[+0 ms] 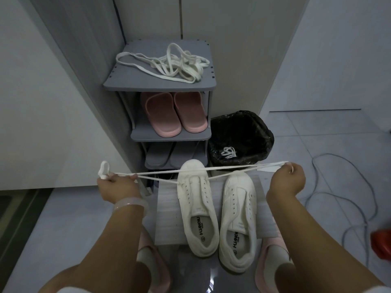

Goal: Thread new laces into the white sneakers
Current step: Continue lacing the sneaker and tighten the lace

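Got my left hand (115, 183) and right hand (288, 176) each pinching an end of the lace (169, 172), stretched taut over the left sneaker (197, 206). Other sneaker (238, 220) sits just beside it on the mat (167, 218).

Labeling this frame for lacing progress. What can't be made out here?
Head view only:
- Lace at the left sneaker: which eyelets it passes through is too small to tell.
- Left hand, right hand: fingertips face away; grip detail hidden.
- Bottom shelf of the rack: contents too dark.
- Red object: cut by the right edge.
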Available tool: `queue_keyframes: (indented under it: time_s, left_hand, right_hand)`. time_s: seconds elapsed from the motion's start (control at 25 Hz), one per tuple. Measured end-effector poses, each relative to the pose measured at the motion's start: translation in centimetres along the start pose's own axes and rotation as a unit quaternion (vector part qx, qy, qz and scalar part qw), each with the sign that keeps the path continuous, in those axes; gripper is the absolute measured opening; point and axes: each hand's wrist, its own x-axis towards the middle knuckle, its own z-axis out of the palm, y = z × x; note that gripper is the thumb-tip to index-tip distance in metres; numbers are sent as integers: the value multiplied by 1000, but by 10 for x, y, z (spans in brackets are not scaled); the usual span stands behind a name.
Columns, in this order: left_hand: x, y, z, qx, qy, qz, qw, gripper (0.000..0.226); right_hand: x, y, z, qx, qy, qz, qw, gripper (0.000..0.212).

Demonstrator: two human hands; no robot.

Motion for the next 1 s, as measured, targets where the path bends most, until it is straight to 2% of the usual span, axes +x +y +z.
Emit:
queue_keyframes:
  time_s: [0.08,0.2,0.28,0.36,0.44,0.48,0.56,0.64,0.68,0.76,0.8,0.84,1.0]
  left_hand:
    - [-5,10,0,-40,-27,-10,999,39]
    - [-12,11,0,-80,-87,-55,991,33]
    - [-12,6,2,-59,-160,-68,983,36]
    - [-13,5,6,-38,-235,-83,968,36]
    - [-23,9,11,-23,-305,-112,946,27]
    - [-29,9,14,8,-330,-110,938,23]
    - [-39,1,21,138,-367,-45,919,25]
    - [-45,-13,26,285,-389,31,875,27]
    - [-47,-20,27,339,-393,38,854,26]
    - [-51,-29,28,411,-412,24,813,29]
    - [-53,-30,28,438,-428,23,790,31]
    - [-53,-32,29,455,-442,24,773,32]
    - [-50,-41,32,468,-465,74,748,32]
  right_hand:
    - [1,0,-1,22,-1,10,1000,17]
    - [-2,1,-3,76,-32,78,994,17]
    - [-7,-5,-4,159,-123,139,970,21]
    - [-15,-15,-4,227,-247,171,927,21]
    - [-25,-20,1,216,-356,159,895,21]
    - [-31,-17,6,182,-391,144,891,21]
    - [-42,-5,16,69,-427,100,896,18]
    - [-47,11,25,-109,-433,-27,895,19]
    - [-47,17,30,-188,-444,-106,870,22]
    - [-50,27,40,-309,-482,-229,787,30]
    - [-52,31,43,-356,-493,-265,748,34]
    - [-55,33,45,-392,-492,-286,723,35]
    - [-59,34,48,-441,-470,-313,698,22]
